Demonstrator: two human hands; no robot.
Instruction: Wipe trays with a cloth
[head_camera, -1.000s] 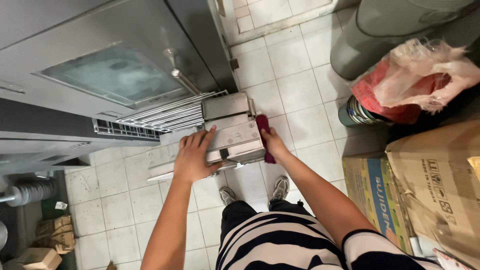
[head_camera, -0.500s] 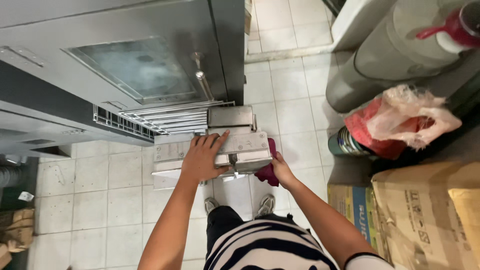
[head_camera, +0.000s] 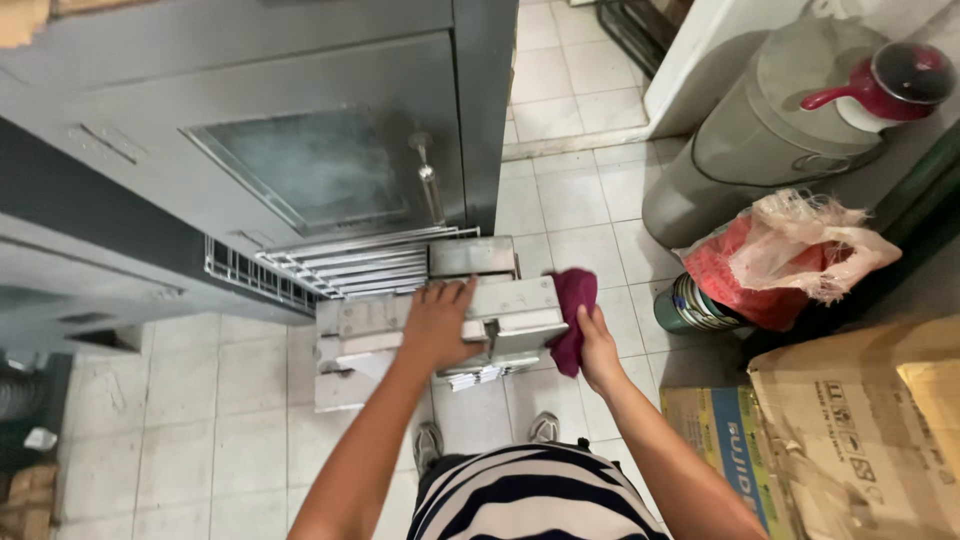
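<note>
I stand in front of a grey metal oven (head_camera: 300, 150) with a glass window in its door. A stack of rectangular metal baking tins (head_camera: 500, 300) rests at the end of a wire rack (head_camera: 340, 265) that sticks out of the oven. My left hand (head_camera: 440, 325) lies flat on top of the tins, fingers spread. My right hand (head_camera: 597, 350) grips the right end of the tins through a dark red cloth (head_camera: 572, 310).
A large grey cylindrical container with a red-handled lid (head_camera: 790, 130) stands at the right. Beside it sit a red and clear plastic bag (head_camera: 790, 260), stacked round tins (head_camera: 685, 305) and cardboard boxes (head_camera: 860, 430). The floor is white tile (head_camera: 570, 190).
My view has shifted, so the oven and tins sit lower and more central. Both hands have stayed on the tins, the left now flatter on top.
</note>
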